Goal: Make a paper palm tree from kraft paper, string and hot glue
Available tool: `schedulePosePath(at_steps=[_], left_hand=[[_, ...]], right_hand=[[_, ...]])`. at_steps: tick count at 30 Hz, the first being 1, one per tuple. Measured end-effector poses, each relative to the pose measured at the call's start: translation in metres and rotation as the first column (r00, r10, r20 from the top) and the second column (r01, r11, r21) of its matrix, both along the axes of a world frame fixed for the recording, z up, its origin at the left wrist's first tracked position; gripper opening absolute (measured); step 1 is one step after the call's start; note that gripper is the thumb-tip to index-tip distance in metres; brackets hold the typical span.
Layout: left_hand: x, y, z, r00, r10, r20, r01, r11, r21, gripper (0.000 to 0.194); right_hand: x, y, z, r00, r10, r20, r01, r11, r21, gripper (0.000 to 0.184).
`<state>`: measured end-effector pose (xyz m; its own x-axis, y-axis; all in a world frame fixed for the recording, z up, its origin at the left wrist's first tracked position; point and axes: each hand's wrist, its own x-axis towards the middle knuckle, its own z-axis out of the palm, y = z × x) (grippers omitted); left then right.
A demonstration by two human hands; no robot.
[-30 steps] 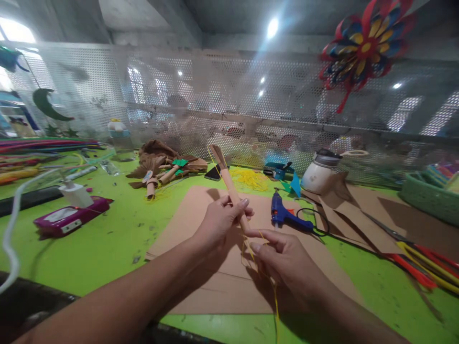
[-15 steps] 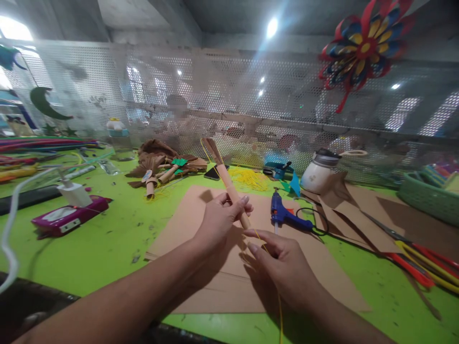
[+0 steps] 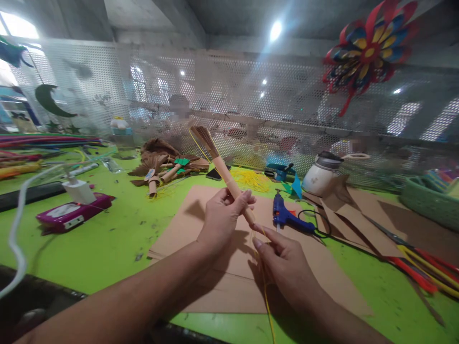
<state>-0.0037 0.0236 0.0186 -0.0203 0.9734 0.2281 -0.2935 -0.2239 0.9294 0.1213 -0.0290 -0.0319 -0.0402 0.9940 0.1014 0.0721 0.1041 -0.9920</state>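
Paper roll (image 3: 230, 182), one; hands (image 3: 223, 216) (image 3: 287, 260), two

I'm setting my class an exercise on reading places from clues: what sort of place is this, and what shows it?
Probably a craft workshop or craft room, judging by the blue glue gun, the scissors and the colourful flower-shaped ornament at upper right.

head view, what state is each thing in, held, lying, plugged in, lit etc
paper roll, held at a tilt, upper end fringed
left hand, fingers closed around the paper roll
right hand, fingers at the paper roll's lower end, grip unclear
yellow strand, hanging below the right hand
glue gun, lying down, unheld
white adapter, plugged into purple power block
phone, lying flat
ceiling light, lit
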Motion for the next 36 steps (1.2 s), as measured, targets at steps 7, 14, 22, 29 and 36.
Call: schedulePosePath(at_steps=[7, 14, 22, 29, 36], left_hand=[[0.000, 0.008, -0.004, 0.994, -0.042, 0.101, 0.045, 0.999, -0.027, 0.027], [0.001, 0.010, -0.004, 0.990, -0.058, 0.127, 0.067, 0.995, -0.069, 0.027], [0.004, 0.007, -0.001, 0.988, -0.078, 0.135, 0.091, 0.992, -0.091, 0.024], [0.007, 0.001, -0.001, 0.985, -0.115, 0.132, 0.131, 0.985, -0.116, 0.024], [0.010, -0.001, -0.001, 0.978, -0.143, 0.154, 0.165, 0.976, -0.144, 0.022]], right_hand=[[-0.002, -0.002, 0.009, 0.997, -0.040, -0.068, 0.035, 0.996, -0.077, 0.054], [-0.001, 0.002, 0.005, 0.997, -0.044, -0.068, 0.041, 0.998, -0.049, 0.051], [-0.003, 0.003, 0.011, 0.996, -0.008, -0.086, 0.000, 0.997, -0.083, 0.055], [-0.007, 0.002, 0.011, 0.968, 0.026, -0.249, -0.058, 0.991, -0.123, 0.047], [-0.003, 0.007, 0.009, 0.960, 0.106, -0.259, -0.140, 0.983, -0.116, 0.028]])
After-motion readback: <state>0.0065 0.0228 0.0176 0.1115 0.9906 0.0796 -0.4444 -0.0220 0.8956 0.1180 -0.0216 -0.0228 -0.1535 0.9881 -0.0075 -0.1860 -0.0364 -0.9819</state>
